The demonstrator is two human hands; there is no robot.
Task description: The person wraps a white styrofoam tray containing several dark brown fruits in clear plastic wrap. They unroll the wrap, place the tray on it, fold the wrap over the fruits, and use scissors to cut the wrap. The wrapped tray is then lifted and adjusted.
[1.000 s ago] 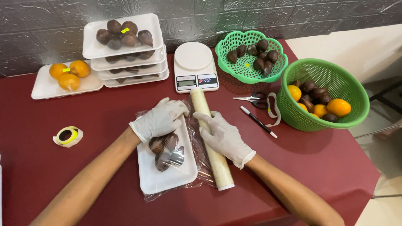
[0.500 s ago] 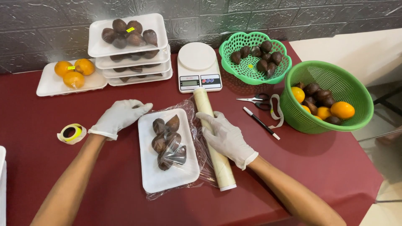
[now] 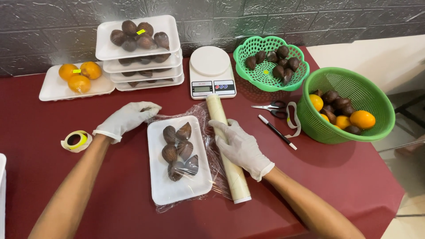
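Head view, looking down on a dark red table (image 3: pixel 110 186). Left hand (image 3: pixel 128 118), gloved, sits at 10 o'clock from the white foam tray (image 3: pixel 177 190); fingers curled, pinching the far-left edge of the cling film (image 3: pixel 201 116) and drawing it up off the tray corner. Right hand (image 3: pixel 241 148), gloved, lies at 3 o'clock of the tray, fingers wrapped over the cling film roll (image 3: pixel 228 150), pressing it to the table. The roll runs from 12 to 6 o'clock along the tray's right side.

Tray holds five brown scaly snake fruits (image 3: pixel 179 148), clustered in its upper half; film already lies over them and bunches under the tray's right edge.

Judgement on the wrap: the roll hand should hold firm so the sheet stays taut while the left pulls evenly; a slack pull would wrinkle over the fruit. Keep the film low over the corner, not lifted high.

Around: digital kitchen scale (image 3: pixel 211 73) at 12 o'clock, stacked fruit trays (image 3: pixel 139 48) at 11, tape roll (image 3: pixel 76 140) at 9, scissors (image 3: pixel 270 107) and pen (image 3: pixel 276 132) at 2, two green baskets (image 3: pixel 345 104) beyond.
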